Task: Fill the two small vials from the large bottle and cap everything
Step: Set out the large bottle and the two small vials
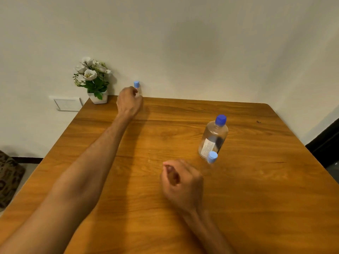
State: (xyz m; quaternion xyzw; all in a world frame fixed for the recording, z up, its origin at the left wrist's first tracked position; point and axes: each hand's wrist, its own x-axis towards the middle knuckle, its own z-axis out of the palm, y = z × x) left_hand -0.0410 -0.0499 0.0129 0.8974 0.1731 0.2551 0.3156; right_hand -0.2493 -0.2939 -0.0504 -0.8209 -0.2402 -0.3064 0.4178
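Note:
My left hand [129, 101] reaches to the table's far edge, its fingers curled round a small clear vial [138, 89] with a light blue cap. The large clear bottle [213, 137] stands on the right of the wooden table [256, 189], dark blue cap on, white label facing me. A second small vial [212, 158] with a light blue cap stands right in front of the bottle. My right hand [180, 182] hovers over the table's middle, left of that vial, with fingers curled and nothing in them.
A white pot of white artificial flowers [93, 79] stands at the table's far left corner against the wall. A wall socket plate [67, 103] sits left of the table. A patterned cushion [9, 178] lies at the left edge.

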